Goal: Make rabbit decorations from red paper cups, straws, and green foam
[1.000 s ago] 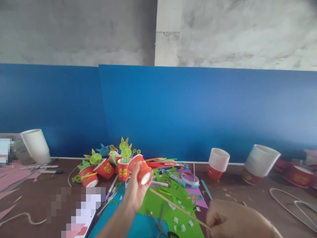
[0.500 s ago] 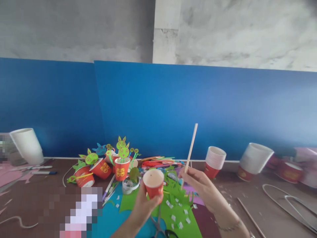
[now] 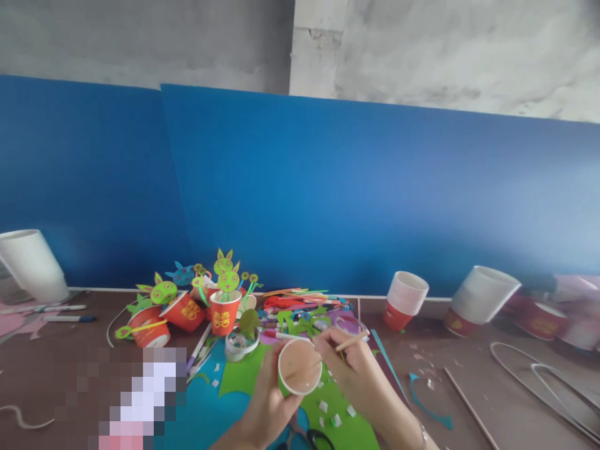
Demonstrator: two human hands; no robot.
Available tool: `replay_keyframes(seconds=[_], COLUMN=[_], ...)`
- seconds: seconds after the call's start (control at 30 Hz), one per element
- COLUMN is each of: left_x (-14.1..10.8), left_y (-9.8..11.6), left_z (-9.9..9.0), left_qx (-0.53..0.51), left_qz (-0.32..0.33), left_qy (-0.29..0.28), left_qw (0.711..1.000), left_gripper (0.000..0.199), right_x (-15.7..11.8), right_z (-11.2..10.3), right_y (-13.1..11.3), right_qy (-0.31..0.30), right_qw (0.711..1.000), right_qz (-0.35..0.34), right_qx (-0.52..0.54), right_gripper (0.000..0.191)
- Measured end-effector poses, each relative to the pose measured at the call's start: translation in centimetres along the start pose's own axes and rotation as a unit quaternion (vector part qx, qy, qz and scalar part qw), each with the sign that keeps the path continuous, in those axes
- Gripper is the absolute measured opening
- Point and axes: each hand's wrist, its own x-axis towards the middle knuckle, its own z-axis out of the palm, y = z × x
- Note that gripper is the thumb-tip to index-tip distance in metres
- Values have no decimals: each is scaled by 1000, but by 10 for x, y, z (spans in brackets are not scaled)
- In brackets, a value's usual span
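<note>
My left hand (image 3: pixel 268 403) is wrapped round a paper cup (image 3: pixel 300 362), its open mouth tilted toward me. In my right hand (image 3: pixel 365 378) is a pale wooden chopstick (image 3: pixel 354 340), gripped between thumb and fingers at the cup's right rim. The chopstick slants down into the cup, and its lower part shows faintly against the inside wall. Whether its tip touches the wall I cannot tell. Below the cup lie scissors (image 3: pixel 319 439) with black handles, partly hidden by my left hand. Green paper (image 3: pixel 335 400) with small white scraps is spread under both hands.
Red cups with green paper animal faces (image 3: pixel 225 312) stand and lie at the left. Near them is a tape roll (image 3: pixel 241 345). Stacked paper cups (image 3: pixel 405 297) stand at right, with a larger stack (image 3: pixel 482 300) beyond. A stick (image 3: pixel 469 406) and a cable (image 3: pixel 510 369) lie further right.
My right hand has moved down and left to the cup, and the upright chopstick now slants into it. The cup has tipped, its mouth turned more toward me. The view has shifted slightly.
</note>
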Motion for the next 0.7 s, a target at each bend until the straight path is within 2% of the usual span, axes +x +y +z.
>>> replay_keyframes(seconds=[0.13,0.4,0.53,0.7], left_x=[-1,-1,0,0], left_y=[0,6,8,7], left_z=[-3,-4,-3,-3], left_qx=[-8,-55,-86,-30], left_qz=[1,-17,-40,-15], left_qy=[-10,2,20,11], left_qw=[1000,998,995,999], left_gripper=[51,50,48,52], right_x=[1,-3,-4,-3], right_z=[1,5,4,7], right_y=[3,4,3,4], right_qy=[57,102,108,106], right_qw=[996,972,968,970], right_qz=[-52,-154,-161,-157], right_qx=[-52,-146,-161,-151], right_gripper=[38,34,34,35])
